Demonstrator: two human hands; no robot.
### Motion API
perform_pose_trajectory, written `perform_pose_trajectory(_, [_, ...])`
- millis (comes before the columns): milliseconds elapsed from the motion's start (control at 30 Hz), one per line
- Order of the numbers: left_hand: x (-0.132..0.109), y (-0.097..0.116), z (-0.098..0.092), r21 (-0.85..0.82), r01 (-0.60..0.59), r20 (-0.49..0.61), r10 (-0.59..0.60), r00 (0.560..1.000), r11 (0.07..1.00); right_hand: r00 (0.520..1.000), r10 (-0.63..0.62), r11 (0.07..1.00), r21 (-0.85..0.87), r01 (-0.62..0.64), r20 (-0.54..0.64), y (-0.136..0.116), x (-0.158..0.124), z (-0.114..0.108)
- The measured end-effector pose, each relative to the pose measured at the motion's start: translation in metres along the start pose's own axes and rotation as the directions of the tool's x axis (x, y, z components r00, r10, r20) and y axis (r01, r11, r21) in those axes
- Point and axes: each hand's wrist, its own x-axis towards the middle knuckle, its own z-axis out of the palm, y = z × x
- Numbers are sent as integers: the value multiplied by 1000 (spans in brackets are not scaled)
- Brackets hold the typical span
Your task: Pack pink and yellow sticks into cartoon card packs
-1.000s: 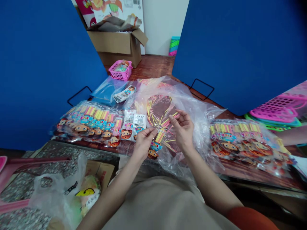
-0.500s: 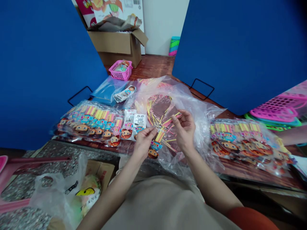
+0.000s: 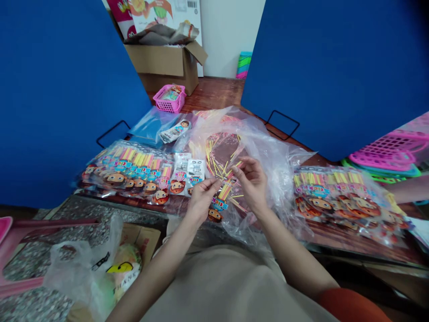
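Observation:
My left hand (image 3: 201, 201) pinches the top edge of a clear printed pouch (image 3: 218, 209) with a cartoon face on it. Pink and yellow sticks fill part of the pouch. Close to its opening, my right hand (image 3: 253, 185) has thumb and fingers closed on a few thin sticks (image 3: 236, 166). Beneath both hands spreads a large clear plastic bag (image 3: 281, 174), with loose yellow and pink sticks (image 3: 210, 154) scattered on it. Two flat pouches (image 3: 195, 171) lie just left of my left hand.
Rows of filled pouches lie at left (image 3: 130, 172) and right (image 3: 335, 192). Blue panels (image 3: 335, 67) with wire stands flank the wooden table (image 3: 221, 91). Behind are a pink basket (image 3: 170, 100) and a cardboard box (image 3: 157, 60). Another person's arm (image 3: 410, 190) reaches in beside stacked baskets at right.
My right hand has moved slightly left, bringing the sticks closer to the pouch opening. My left hand holds the pouch in nearly the same place.

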Motion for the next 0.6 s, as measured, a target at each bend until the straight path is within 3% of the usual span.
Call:
perform_pose_trajectory(133, [-2, 4, 2, -8, 7, -4, -7, 1000, 1000, 999, -15, 995, -101, 19, 38, 2, -3, -1])
perform_pose_trajectory(300, [-1, 5, 1, -49, -12, 9, 13, 1000, 999, 970, 11, 923, -375, 83, 242, -2, -3, -6])
perform_pose_trajectory(433, [1, 3, -1, -82, -1, 10, 2, 1000, 997, 969, 47, 904, -424, 62, 243, -7, -4, -10])
perform_pose_trajectory(533, [1, 2, -1, -71, -27, -22, 25, 999, 997, 899, 132, 876, -473, 91, 418, -11, -4, -12])
perform_pose_trajectory(600, [0, 3, 0, -60, -40, -31, 38, 999, 997, 874, 154, 873, -478, 99, 461, -15, -4, -13])
